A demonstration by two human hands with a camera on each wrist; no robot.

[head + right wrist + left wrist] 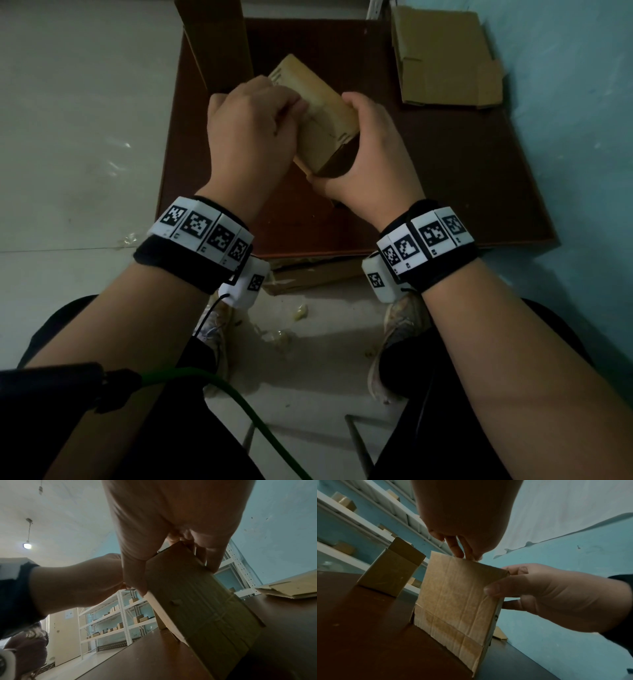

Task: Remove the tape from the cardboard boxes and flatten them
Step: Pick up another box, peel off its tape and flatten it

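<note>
Boxes first, since counting is the main thing here: three cardboard items on the dark brown table [445, 192]. One is the small taped box [318, 113] being worked on near the middle of the table, tilted with its lower end down on the tabletop. One is a taller upright box [219, 44] standing at the far left corner, just beyond the hands. The third is a flattened box [445, 58] lying at the far right corner, well apart from the other two. Both hands are on the small box. The right hand [363, 154] is wrapped around the near right side of it, thumb on the front face and fingers [515, 604] round the back edge, a firm curled grip. The left hand [253, 130] is curled over the top left edge, and from the left wrist view its fingertips [458, 550] pinch right at the top rim of the box; can't tell if there's actually tape between them or just cardboard. Wide tape strips [453, 632] run across the lower part of the box's face, stuck flat. Two wristbands with black and white markers, one per wrist. On the floor by the two shoes there are a few crumpled clear scraps [274, 335]. White shelving [109, 616] with lots of little boxes stands in the background.
</note>
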